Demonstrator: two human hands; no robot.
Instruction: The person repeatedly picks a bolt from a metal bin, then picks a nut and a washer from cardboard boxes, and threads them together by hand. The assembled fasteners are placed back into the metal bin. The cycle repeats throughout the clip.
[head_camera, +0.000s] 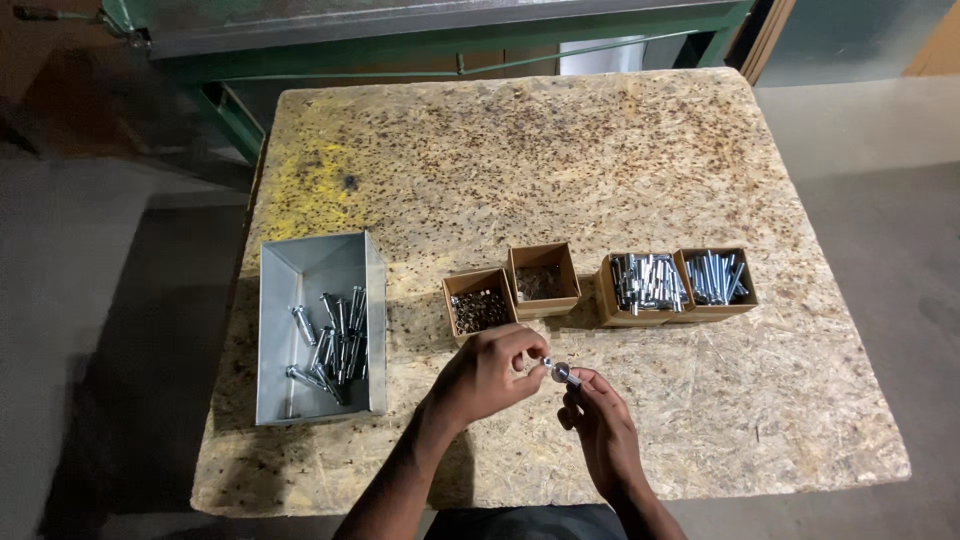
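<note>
Above the board's near edge, both hands (545, 385) pinching a small bolt (558, 371) between them

1. Your hands (545, 385) meet over the front middle of the bench (600, 160), just in front of the small boxes.
2. Directly behind them stand two brown boxes (510, 290) of small parts, near your fingers.
3. To the right, two more cardboard boxes (678, 285) of silver bolts block the way in a row.
4. On the left, the metal tray (320, 330) with its raised walls takes the front corner.
5. The whole back half of the bench is open, and also the front right part beside your right hand (600, 430).
6. Behind the bench a green frame (450, 30) closes the far side.
</note>
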